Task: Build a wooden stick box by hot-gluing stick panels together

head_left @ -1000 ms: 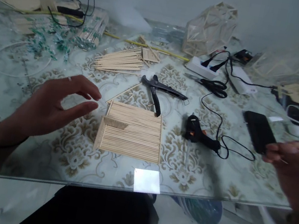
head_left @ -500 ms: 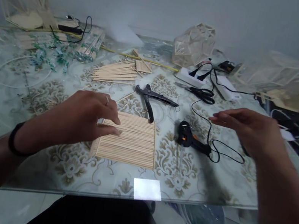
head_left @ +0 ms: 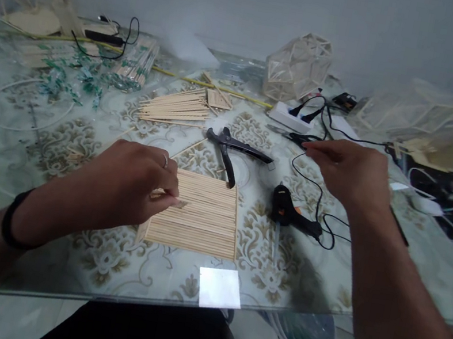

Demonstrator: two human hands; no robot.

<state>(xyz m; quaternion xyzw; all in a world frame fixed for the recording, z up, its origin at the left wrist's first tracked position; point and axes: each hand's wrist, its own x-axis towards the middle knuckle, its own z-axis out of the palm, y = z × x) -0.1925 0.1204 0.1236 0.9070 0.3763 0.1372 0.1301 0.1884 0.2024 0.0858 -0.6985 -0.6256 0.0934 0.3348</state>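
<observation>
A flat panel of wooden sticks (head_left: 204, 218) lies on the glass table (head_left: 66, 235) in front of me. My left hand (head_left: 129, 184) rests on the panel's left end, its fingers pinched on a small wooden piece (head_left: 179, 204) that lies across the sticks. My right hand (head_left: 351, 171) hovers above the black cord (head_left: 320, 209) of the glue gun (head_left: 289, 213), close to the scissors (head_left: 296, 138). Its fingers are drawn together in a pinch, and I cannot make out what is in them.
Black cutting pliers (head_left: 233, 153) lie just behind the panel. A pile of loose sticks (head_left: 176, 108), a white power strip (head_left: 290, 118) and a geodesic stick model (head_left: 300, 65) stand farther back. A white paper square (head_left: 219, 288) sits at the table's front edge.
My left hand came down onto the panel and pinched the small wooden piece. My right hand swung in from the far right, over the glue gun cord towards the scissors.
</observation>
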